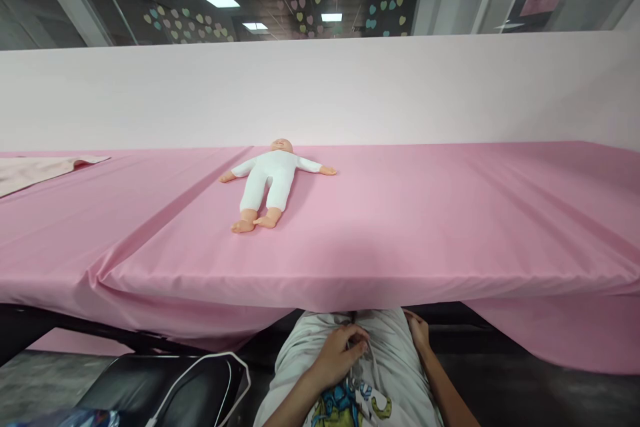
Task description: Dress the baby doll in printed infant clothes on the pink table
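Doll (274, 173): plastic-looking smooth limbs, matt cloth suit (273, 167) | worktop cover (400, 213): smooth cloth, creased | my clothing (297, 353): matt, wrinkled cloth | seat (143, 383): glossy, leather-like

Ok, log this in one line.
left hand: on lap | right hand: at lap's right side | baby doll: lying on pink tablecloth, arms spread

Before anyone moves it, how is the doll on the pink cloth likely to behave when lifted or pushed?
The doll probably won't roll: it lies flat, arms and legs spread. Its feet look smooth, so they may feel slippery. Pushed, it may drag the creased pink cloth along.
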A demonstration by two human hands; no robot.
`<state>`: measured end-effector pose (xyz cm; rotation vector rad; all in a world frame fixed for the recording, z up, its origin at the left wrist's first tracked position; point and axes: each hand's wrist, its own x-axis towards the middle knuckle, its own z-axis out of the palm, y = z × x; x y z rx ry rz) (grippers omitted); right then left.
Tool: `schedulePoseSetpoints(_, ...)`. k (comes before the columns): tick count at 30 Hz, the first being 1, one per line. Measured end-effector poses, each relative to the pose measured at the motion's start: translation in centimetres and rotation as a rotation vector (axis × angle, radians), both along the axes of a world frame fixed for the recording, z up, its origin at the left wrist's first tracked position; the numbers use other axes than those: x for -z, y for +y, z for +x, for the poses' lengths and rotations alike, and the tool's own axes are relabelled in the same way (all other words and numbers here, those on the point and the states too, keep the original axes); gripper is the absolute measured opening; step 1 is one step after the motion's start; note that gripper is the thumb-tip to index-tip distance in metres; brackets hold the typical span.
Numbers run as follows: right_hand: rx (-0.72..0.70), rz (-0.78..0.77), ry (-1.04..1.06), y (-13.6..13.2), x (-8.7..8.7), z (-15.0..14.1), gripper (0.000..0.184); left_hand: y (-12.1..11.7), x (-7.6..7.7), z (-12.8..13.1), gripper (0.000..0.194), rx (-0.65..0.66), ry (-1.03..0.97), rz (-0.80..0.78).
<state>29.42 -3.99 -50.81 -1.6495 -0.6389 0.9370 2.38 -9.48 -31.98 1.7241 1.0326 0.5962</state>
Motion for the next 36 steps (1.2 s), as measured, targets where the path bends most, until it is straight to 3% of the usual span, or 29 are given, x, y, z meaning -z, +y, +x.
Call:
schedulePoseSetpoints(8, -0.190, -0.008, -0.195, -0.4, -1.5, 0.4, 0.034, 0.0, -0.1, 0.0, 0.028, -0.004, 0.007, 0.002)
schedulePoseSetpoints(18, -0.411, -0.082, -0.479, 1.6, -3.4, 1.5, 0.013, 0.1, 0.0, 0.0, 0.028, -0.010, -0.010, -0.019)
schedulePoseSetpoints(27, -0.492, -0.072, -0.548, 2.3, -2.1, 1.9, 0.010, 0.1, 0.2, 0.0, 0.029, -0.005, -0.021, -0.003)
schedulePoseSetpoints(36, -0.459, -0.040, -0.548, 2.5, -0.7, 2.4, 0.013, 0.1, 0.1, 0.0, 0.029, -0.001, -0.021, -0.007)
